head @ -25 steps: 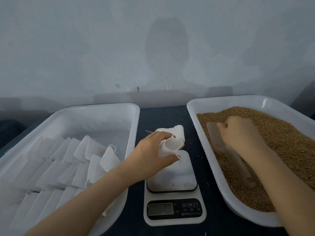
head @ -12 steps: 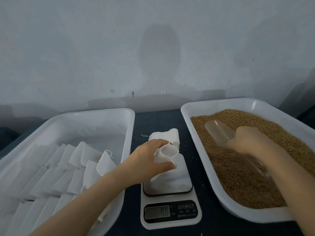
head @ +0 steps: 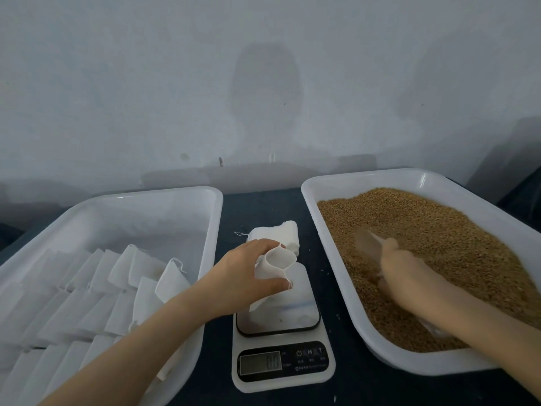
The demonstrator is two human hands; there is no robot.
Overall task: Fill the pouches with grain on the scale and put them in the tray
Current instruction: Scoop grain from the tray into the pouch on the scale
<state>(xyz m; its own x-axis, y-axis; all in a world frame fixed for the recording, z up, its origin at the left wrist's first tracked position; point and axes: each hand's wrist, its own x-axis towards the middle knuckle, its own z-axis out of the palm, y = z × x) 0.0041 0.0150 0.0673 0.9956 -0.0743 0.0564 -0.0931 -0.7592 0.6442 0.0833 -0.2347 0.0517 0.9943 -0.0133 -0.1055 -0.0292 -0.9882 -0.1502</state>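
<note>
Since the earlier frame the right hand (head: 409,276) has dipped its grasped scoop (head: 367,243) into the grain (head: 439,230), while the left hand (head: 243,279) pinches the pouch (head: 278,263) open over the scale (head: 281,367); better to take a modest load, then pour slowly into the mouth.

Small packing workspace: scale (head: 282,344), grain tray (head: 330,183), bare wall (head: 175,83).

The left tray (head: 164,191) and the right tray (head: 363,177) look like smooth white plastic with a soft sheen on the rims, and the scoop (head: 367,243) is cloudy translucent plastic. The pouches (head: 123,268) and the held pouch (head: 278,259) are thin, matt white fabric or paper, while the grain (head: 439,224) is a rough, dull brown mass. The scale (head: 281,382) has a smooth white plastic body with a glossy black panel, on a dark matt table (head: 260,209).
</note>
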